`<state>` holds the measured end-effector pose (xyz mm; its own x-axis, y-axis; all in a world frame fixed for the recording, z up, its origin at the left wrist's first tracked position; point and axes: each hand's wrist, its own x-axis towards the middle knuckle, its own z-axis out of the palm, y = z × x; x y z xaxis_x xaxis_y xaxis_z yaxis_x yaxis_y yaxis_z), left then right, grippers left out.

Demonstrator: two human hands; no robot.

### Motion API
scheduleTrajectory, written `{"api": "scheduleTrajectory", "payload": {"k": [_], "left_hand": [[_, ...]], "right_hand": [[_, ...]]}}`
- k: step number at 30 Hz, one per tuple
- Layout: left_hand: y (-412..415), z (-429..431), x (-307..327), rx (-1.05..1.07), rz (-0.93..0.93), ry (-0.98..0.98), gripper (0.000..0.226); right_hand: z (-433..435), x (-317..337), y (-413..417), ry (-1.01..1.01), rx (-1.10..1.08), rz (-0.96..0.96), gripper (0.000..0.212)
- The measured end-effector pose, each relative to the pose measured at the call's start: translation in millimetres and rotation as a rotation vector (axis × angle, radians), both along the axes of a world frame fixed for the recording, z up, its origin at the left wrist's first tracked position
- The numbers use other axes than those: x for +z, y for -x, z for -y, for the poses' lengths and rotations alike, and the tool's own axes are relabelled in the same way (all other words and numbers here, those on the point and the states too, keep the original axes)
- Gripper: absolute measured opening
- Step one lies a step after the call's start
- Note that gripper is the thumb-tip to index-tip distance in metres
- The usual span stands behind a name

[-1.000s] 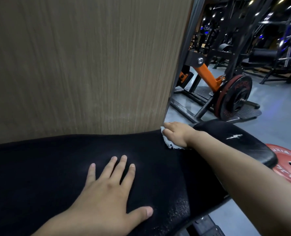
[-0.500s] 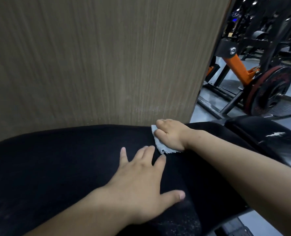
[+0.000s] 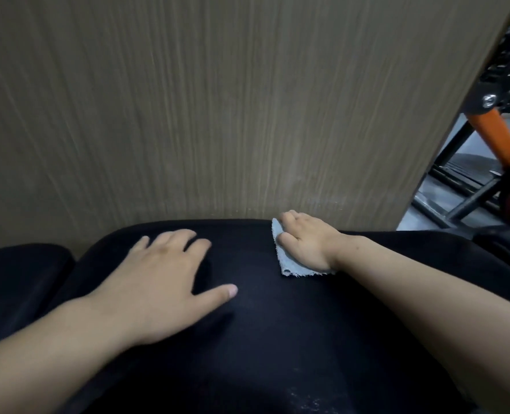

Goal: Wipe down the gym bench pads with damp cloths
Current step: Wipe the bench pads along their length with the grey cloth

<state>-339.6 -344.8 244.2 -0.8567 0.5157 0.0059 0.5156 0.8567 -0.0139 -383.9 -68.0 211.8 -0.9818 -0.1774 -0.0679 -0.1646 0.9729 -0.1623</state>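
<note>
The black bench pad (image 3: 262,330) fills the lower half of the view. My right hand (image 3: 306,243) lies on a small light blue cloth (image 3: 289,268) at the pad's far edge, close to the wall, with its fingers bent over the cloth's top edge. The cloth's frayed lower edge sticks out below the palm. My left hand (image 3: 158,282) rests flat on the pad to the left of the cloth, fingers spread and straight, holding nothing. A second black pad section (image 3: 17,276) shows at the far left.
A wood-grain wall panel (image 3: 217,109) stands directly behind the bench. At the right edge is an orange and black machine frame (image 3: 498,130) over grey floor (image 3: 435,195). Faint wet specks lie on the pad near the bottom.
My right hand has slid the cloth leftwards along the pad's far edge. My left hand has shifted left too. The view has swung left, so the weight plates are out of sight.
</note>
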Motion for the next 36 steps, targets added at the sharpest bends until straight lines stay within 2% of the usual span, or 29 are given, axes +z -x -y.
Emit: {"api": "scheduleTrajectory", "payload": {"k": [10,17,25,27,31,36], "left_hand": [[11.8,96.5,-7.8,0.185,0.074,0.019,0.116],[2.2,123.3,-17.1,0.23,0.119,-0.03,0.097],[-3.8,136.8,-22.3,0.198,0.114,-0.098,0.086],[-4.7,141.6,-20.7,0.191,0.093,-0.13,0.076],[-2.6,164.0,-24.0,0.124,-0.022,-0.178,0.039],[-8.3,183.5,-20.2,0.119,-0.069,-0.044,0.03]], "right_hand": [[77.3,1.2,36.8,-0.03,0.104,-0.013,0.024],[139.0,0.7,55.7,-0.026,0.181,-0.006,0.021],[203.2,-0.6,68.0,-0.042,0.22,-0.017,0.02],[216.8,-0.8,69.8,-0.053,0.234,-0.024,0.02],[241.5,2.2,69.7,-0.067,0.261,-0.015,0.018],[271.0,6.5,61.5,-0.12,0.291,-0.009,0.027]]}}
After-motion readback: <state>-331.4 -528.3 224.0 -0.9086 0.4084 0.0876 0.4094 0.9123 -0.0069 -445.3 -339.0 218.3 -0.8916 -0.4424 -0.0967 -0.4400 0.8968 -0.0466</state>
